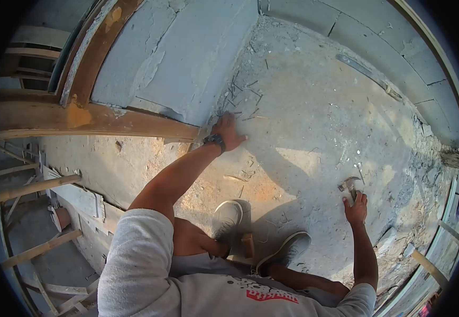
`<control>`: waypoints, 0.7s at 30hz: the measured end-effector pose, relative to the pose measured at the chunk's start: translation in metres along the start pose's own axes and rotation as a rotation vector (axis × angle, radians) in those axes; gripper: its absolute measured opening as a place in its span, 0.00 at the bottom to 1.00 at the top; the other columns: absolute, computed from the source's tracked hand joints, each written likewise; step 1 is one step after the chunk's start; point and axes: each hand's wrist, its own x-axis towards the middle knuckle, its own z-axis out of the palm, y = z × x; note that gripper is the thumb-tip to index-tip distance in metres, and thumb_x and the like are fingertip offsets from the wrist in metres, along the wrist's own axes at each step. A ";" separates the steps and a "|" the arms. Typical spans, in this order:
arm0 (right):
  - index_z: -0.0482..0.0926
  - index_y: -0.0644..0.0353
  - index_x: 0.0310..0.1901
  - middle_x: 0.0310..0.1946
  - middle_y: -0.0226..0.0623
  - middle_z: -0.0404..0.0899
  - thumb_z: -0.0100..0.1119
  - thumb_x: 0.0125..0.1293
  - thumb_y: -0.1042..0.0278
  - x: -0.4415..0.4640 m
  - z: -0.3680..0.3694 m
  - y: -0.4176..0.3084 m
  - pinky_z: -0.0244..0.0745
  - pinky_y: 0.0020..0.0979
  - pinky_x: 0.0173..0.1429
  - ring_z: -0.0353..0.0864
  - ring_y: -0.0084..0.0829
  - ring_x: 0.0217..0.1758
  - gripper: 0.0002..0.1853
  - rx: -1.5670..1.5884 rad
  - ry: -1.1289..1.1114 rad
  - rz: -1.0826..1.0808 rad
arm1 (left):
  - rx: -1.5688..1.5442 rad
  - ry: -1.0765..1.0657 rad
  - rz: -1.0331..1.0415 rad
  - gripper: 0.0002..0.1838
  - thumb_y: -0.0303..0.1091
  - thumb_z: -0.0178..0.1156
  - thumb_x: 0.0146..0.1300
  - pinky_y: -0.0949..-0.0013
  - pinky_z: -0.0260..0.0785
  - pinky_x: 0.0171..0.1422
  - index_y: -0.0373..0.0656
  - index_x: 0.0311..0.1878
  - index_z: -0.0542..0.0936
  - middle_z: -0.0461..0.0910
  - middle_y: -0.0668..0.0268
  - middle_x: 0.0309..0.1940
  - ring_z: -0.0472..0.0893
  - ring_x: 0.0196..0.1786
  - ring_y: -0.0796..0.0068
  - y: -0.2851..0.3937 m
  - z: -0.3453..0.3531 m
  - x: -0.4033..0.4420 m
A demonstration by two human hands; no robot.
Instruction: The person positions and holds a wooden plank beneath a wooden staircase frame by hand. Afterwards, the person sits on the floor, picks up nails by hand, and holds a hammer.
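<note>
My left hand (228,132), with a dark watch (216,141) on its wrist, reaches down to the concrete floor (303,116) at the foot of the wall. Its fingers are apart, their tips beside several scattered nails (235,92); nothing shows in its grasp. Over on the right, my right hand (355,210) is closed round the handle of a hammer (350,184). The metal hammer head is low over the floor or resting on it; I cannot tell which. Much of the handle is hidden by the fingers.
A long flat metal tool (364,71) lies along the block wall (377,37). A wooden door frame (129,124) meets the plastered wall (187,58) at left. Between my shoes (287,248) is a small wood block (248,245). Wooden poles (34,188) cross a drop at far left.
</note>
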 end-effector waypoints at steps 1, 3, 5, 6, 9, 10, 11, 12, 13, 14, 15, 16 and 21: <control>0.67 0.59 0.62 0.53 0.51 0.72 0.69 0.61 0.50 -0.003 0.006 0.003 0.73 0.53 0.58 0.73 0.56 0.58 0.34 -0.019 0.026 0.009 | 0.024 -0.049 0.003 0.49 0.56 0.67 0.58 0.46 0.63 0.71 0.33 0.73 0.60 0.64 0.47 0.67 0.66 0.70 0.47 0.004 -0.006 -0.001; 0.69 0.61 0.58 0.51 0.52 0.75 0.68 0.62 0.51 0.000 0.005 0.002 0.74 0.51 0.57 0.76 0.55 0.56 0.31 -0.045 -0.014 0.042 | 0.036 -0.052 0.028 0.47 0.56 0.67 0.57 0.47 0.66 0.67 0.33 0.71 0.62 0.66 0.47 0.64 0.70 0.66 0.47 0.008 -0.006 -0.001; 0.70 0.63 0.55 0.48 0.53 0.77 0.68 0.63 0.52 0.015 0.001 0.004 0.76 0.51 0.55 0.78 0.55 0.53 0.28 -0.035 -0.115 0.086 | 0.007 0.032 0.058 0.44 0.55 0.68 0.56 0.49 0.70 0.63 0.33 0.67 0.66 0.69 0.48 0.59 0.74 0.61 0.47 0.011 0.004 -0.008; 0.70 0.65 0.51 0.45 0.55 0.80 0.64 0.65 0.51 0.022 -0.002 0.003 0.77 0.51 0.53 0.81 0.57 0.50 0.25 -0.041 -0.151 0.098 | -0.006 -0.017 0.058 0.43 0.55 0.68 0.56 0.49 0.70 0.63 0.34 0.67 0.67 0.69 0.48 0.59 0.75 0.61 0.47 0.016 0.005 -0.015; 0.70 0.65 0.51 0.47 0.58 0.80 0.62 0.67 0.51 0.032 0.000 -0.003 0.78 0.53 0.51 0.83 0.59 0.49 0.25 -0.094 -0.196 0.096 | -0.015 -0.109 0.125 0.42 0.53 0.69 0.55 0.50 0.71 0.62 0.35 0.65 0.68 0.70 0.48 0.58 0.75 0.60 0.47 0.025 0.013 -0.032; 0.70 0.66 0.51 0.47 0.59 0.80 0.61 0.67 0.50 0.032 0.001 -0.004 0.78 0.53 0.51 0.83 0.59 0.49 0.25 -0.102 -0.197 0.107 | -0.001 -0.102 0.189 0.41 0.52 0.69 0.55 0.50 0.71 0.62 0.35 0.65 0.68 0.70 0.49 0.57 0.76 0.59 0.47 0.026 0.016 -0.041; 0.69 0.66 0.52 0.48 0.60 0.80 0.61 0.67 0.50 0.032 0.003 -0.005 0.78 0.53 0.52 0.83 0.60 0.49 0.26 -0.108 -0.200 0.119 | 0.013 -0.096 0.252 0.40 0.52 0.69 0.54 0.50 0.71 0.61 0.35 0.64 0.69 0.70 0.49 0.57 0.76 0.59 0.47 0.028 0.018 -0.047; 0.69 0.66 0.52 0.48 0.61 0.80 0.60 0.68 0.49 0.031 0.004 -0.005 0.78 0.53 0.52 0.83 0.60 0.49 0.26 -0.116 -0.202 0.129 | 0.010 -0.109 0.287 0.39 0.51 0.69 0.55 0.51 0.72 0.61 0.37 0.63 0.70 0.70 0.49 0.56 0.76 0.58 0.47 0.028 0.019 -0.052; 0.69 0.66 0.52 0.48 0.61 0.80 0.61 0.67 0.49 0.029 0.004 -0.004 0.78 0.53 0.52 0.83 0.60 0.49 0.26 -0.107 -0.191 0.122 | 0.000 -0.121 0.287 0.37 0.51 0.69 0.55 0.51 0.71 0.62 0.37 0.62 0.70 0.70 0.50 0.56 0.76 0.59 0.48 0.028 0.018 -0.054; 0.69 0.66 0.53 0.48 0.61 0.80 0.61 0.67 0.49 0.028 0.003 -0.004 0.78 0.53 0.52 0.83 0.60 0.50 0.27 -0.098 -0.178 0.114 | -0.009 -0.131 0.286 0.36 0.50 0.68 0.56 0.52 0.71 0.62 0.36 0.61 0.71 0.70 0.50 0.56 0.75 0.59 0.49 0.030 0.013 -0.056; 0.69 0.66 0.53 0.48 0.61 0.80 0.62 0.66 0.50 0.028 0.003 -0.005 0.78 0.53 0.53 0.83 0.60 0.50 0.27 -0.087 -0.164 0.106 | -0.017 -0.141 0.286 0.34 0.50 0.68 0.57 0.53 0.71 0.62 0.36 0.59 0.72 0.70 0.50 0.57 0.75 0.60 0.50 0.031 0.008 -0.056; 0.68 0.66 0.53 0.48 0.61 0.80 0.62 0.66 0.50 0.027 0.003 -0.005 0.78 0.53 0.53 0.82 0.60 0.50 0.27 -0.088 -0.165 0.102 | -0.010 -0.125 0.257 0.33 0.49 0.68 0.57 0.53 0.72 0.62 0.37 0.59 0.72 0.70 0.50 0.57 0.75 0.60 0.49 0.028 0.007 -0.053; 0.68 0.67 0.53 0.50 0.61 0.78 0.64 0.65 0.50 0.021 0.001 -0.008 0.78 0.52 0.54 0.81 0.60 0.52 0.28 -0.082 -0.167 0.100 | -0.002 -0.005 0.110 0.28 0.42 0.67 0.58 0.52 0.72 0.63 0.38 0.57 0.73 0.70 0.50 0.57 0.77 0.59 0.48 0.005 -0.005 -0.030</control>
